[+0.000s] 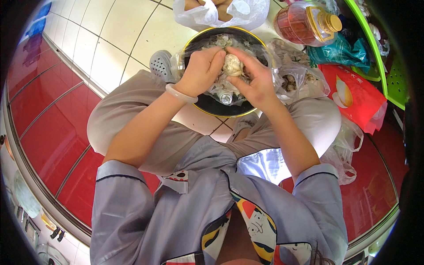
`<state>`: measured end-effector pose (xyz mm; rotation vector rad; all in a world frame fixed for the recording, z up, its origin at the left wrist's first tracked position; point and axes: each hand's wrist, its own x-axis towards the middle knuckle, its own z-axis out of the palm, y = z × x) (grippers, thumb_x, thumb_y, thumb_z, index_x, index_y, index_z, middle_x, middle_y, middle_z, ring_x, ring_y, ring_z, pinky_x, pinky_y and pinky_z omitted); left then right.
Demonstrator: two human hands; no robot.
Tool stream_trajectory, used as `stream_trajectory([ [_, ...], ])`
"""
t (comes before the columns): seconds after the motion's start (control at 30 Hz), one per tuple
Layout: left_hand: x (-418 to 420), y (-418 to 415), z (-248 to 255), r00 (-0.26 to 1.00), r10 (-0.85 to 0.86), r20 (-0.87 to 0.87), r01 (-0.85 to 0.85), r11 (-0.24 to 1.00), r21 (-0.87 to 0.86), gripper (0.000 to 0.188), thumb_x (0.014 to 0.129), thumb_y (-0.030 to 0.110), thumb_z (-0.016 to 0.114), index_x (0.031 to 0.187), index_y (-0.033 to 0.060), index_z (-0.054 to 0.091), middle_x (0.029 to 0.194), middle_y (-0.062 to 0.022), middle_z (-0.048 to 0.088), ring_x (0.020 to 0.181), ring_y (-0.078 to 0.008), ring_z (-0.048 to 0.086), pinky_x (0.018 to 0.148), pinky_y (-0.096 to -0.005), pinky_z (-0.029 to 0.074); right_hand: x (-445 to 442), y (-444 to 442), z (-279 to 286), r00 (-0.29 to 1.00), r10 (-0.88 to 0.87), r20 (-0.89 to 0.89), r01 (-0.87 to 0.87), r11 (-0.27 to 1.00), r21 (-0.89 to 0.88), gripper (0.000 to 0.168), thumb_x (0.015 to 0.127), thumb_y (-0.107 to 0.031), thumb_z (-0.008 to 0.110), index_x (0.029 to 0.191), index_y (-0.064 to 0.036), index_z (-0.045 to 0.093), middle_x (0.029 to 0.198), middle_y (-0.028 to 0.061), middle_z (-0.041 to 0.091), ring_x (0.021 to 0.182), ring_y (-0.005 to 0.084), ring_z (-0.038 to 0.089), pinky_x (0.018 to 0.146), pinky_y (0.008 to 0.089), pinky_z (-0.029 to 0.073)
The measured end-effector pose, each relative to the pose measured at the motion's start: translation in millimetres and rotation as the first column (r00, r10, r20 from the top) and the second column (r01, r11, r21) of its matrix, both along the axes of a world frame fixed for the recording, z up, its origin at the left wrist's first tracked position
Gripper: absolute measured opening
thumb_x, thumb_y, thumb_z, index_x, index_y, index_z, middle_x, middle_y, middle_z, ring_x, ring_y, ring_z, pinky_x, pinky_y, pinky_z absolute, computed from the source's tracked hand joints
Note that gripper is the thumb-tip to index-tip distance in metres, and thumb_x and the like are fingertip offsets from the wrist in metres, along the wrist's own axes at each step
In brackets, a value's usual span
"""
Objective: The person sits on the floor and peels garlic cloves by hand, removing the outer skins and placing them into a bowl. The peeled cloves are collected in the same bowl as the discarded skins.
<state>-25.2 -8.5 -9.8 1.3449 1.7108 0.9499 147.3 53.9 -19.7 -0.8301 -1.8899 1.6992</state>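
Observation:
Both of my hands are on a garlic bulb above a black bin with a yellow rim. My left hand, with a pale bangle at its wrist, touches the bulb's upper left side with thumb and fingers. Around its right side curve the thumb and index finger of my right hand. Papery garlic skins and a clear plastic bottle lie in the bin, which has a clear plastic liner. The palm sides of both hands are hidden.
Beyond the bin is a white plastic bag of brownish produce. To the right are a large bottle of reddish liquid, a teal packet, a red bag, bagged garlic and a green rack. Red cabinet fronts stand at left.

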Motion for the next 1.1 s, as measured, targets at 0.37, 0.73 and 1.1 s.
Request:
stream_trajectory([
  [0.37,-3.2,2.2,9.3,0.981,-0.141,-0.137,0.127,0.987,-0.101,0.041,0.092,0.039,0.059,0.078,0.0004,0.058,0.066,-0.018,0.059,0.062,-0.0365,0.059,0.056,-0.0427,0.045,0.6,3.2,7.2,0.996,0.02,0.089,-0.041,0.97,0.24,0.052,0.073,0.002,0.073,0.122,-0.005,0.058,0.123,0.0145,0.061,0.108,0.0298,0.062,0.091,0.0347,0.051],
  [0.73,-1.3,-2.0,12.4,0.997,-0.079,-0.021,0.081,0.993,0.083,0.027,0.097,0.023,0.051,0.082,0.0009,0.054,0.067,-0.019,0.053,0.063,-0.0394,0.054,0.057,-0.0433,0.043,2.6,-4.0,6.5,0.999,-0.004,-0.033,0.001,0.995,-0.099,0.053,0.075,-0.002,0.074,0.125,-0.007,0.058,0.122,0.0124,0.062,0.11,0.0231,0.061,0.094,0.0335,0.049],
  [1.1,-6.3,2.2,-4.2,0.953,0.124,0.278,-0.099,0.99,-0.104,0.018,0.085,0.016,0.07,0.088,0.0008,0.06,0.072,-0.0067,0.062,0.063,-0.0118,0.058,0.06,-0.0274,0.049,4.3,3.7,-11.2,0.997,-0.046,-0.056,0.022,0.927,-0.373,0.049,0.08,-0.003,0.073,0.126,-0.005,0.055,0.111,0.0062,0.062,0.094,0.0124,0.061,0.08,0.0274,0.053],
])
